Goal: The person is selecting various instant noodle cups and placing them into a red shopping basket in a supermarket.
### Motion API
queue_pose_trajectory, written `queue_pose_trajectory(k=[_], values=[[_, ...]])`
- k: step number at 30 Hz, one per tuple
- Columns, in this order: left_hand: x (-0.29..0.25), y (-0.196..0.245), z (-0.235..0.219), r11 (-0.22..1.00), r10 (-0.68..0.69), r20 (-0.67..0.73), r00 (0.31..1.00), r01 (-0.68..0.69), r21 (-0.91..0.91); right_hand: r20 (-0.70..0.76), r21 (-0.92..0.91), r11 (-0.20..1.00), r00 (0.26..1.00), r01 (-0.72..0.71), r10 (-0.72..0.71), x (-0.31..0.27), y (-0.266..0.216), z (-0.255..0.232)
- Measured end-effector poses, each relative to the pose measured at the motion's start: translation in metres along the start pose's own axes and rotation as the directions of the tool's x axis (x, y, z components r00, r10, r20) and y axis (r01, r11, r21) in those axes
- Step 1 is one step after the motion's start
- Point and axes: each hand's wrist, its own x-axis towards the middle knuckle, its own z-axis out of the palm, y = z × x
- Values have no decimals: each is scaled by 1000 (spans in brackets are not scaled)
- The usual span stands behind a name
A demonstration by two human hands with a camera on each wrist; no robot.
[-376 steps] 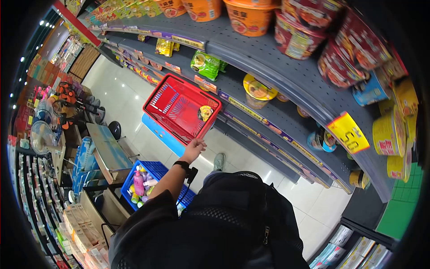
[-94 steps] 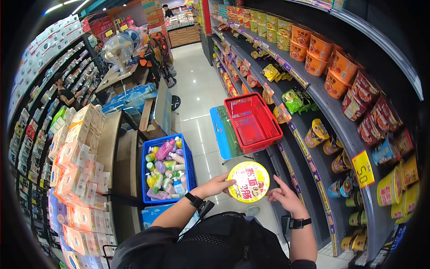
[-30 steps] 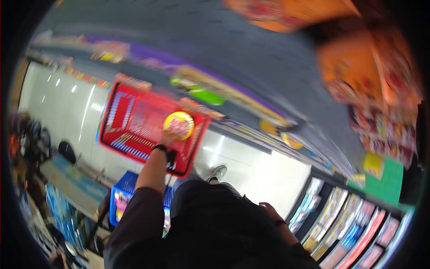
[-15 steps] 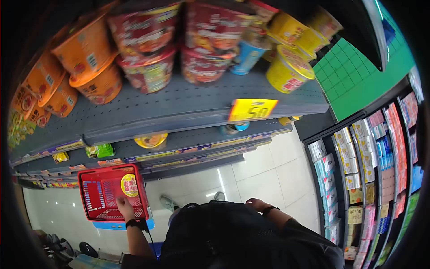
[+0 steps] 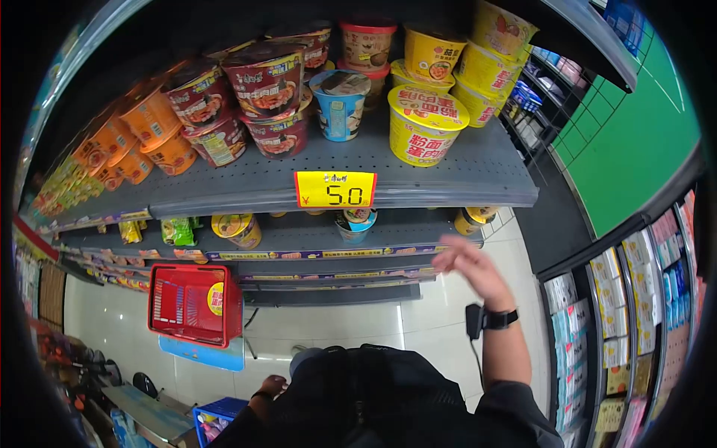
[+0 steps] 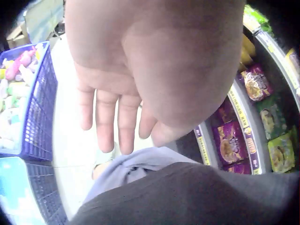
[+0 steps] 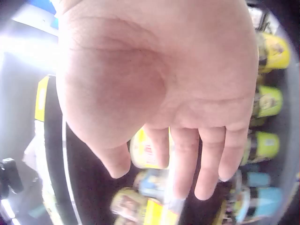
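Both hands hold nothing; the right hand is raised with fingers spread toward the shelf of noodle cups, while the left hand hangs loose by the hip; half a second ago the left hand was setting the yellow bowl into the red basket, where it now lies, so that item looks delivered; only the left wrist view shows the blue crate of bottles.
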Motion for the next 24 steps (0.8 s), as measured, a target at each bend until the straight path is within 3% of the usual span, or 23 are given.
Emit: queue_pose_trajectory(k=[3,4,5,7,8,11,13,14,15,18,22,24], values=[[66,-136,31,999,-5,89,996,2,37,-79,-59,970,967,236,-240,38,-67,-6],[76,-163,40,1000,-5,96,995,4,15,-129,-44,958,949,285,-288,51,-83,-7],[84,-190,48,1000,-22,110,994,23,-11,-178,7,972,957,236,-231,67,-97,-14],[37,-162,37,988,124,18,992,-121,-97,-245,53,993,965,107,-91,95,-120,-29],[-6,-122,29,972,195,-27,980,-197,-131,-230,60,998,973,35,-20,105,-132,-31],[-31,-88,44,984,-60,-85,995,45,-172,-286,-78,973,940,-216,186,127,-139,-40],[-26,-95,66,829,-264,-119,957,162,-535,-263,-118,951,932,-287,248,131,-135,-53],[-54,-67,68,865,-282,-124,951,196,-461,-217,-105,952,940,-289,262,127,-135,-48],[-52,-76,80,855,-261,-131,956,166,-492,-235,-98,977,958,-190,163,111,-142,-32],[-67,-70,102,857,-222,-223,949,80,-509,-221,-32,967,945,-253,240,111,-122,-73],[-81,-61,106,825,-158,-347,925,-69,-561,-292,0,998,954,70,-67,77,-116,-46],[-93,-50,95,821,-129,-401,907,-129,-556,-240,53,981,956,184,-167,65,-103,-53]])
